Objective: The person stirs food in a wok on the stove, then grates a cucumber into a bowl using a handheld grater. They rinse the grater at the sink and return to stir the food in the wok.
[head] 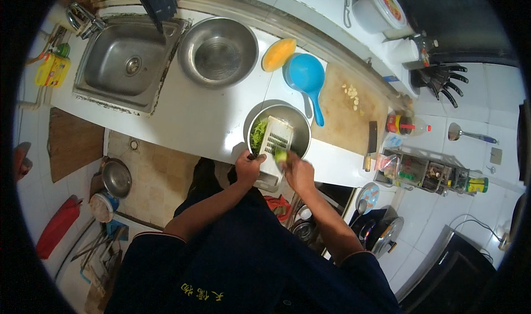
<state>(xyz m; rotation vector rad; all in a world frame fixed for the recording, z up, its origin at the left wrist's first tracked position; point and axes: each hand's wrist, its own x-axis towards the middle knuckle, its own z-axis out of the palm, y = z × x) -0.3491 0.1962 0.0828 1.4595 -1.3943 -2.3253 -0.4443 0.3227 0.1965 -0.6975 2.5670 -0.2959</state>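
A white grater board [277, 136] leans over the rim of a metal pot [305, 119] at the counter's front edge. My left hand [248, 167] grips the grater's left side near the pot's rim. Pressed between the fingers of my right hand [299, 172] is a piece of green vegetable [281, 155], blurred, against the grater's lower part. Green shreds [258, 134] lie in the left part of the pot, beside the grater. The grater's near end reaches past the counter edge towards my body.
Behind the pot are a blue plastic ladle [305, 74], a cut orange-fleshed melon piece [279, 55] and a wide steel basin [218, 51]. On the right, a cutting board [352, 119] bears pale slices [351, 91] and a cleaver [372, 141]. A steel sink [124, 65] is at left.
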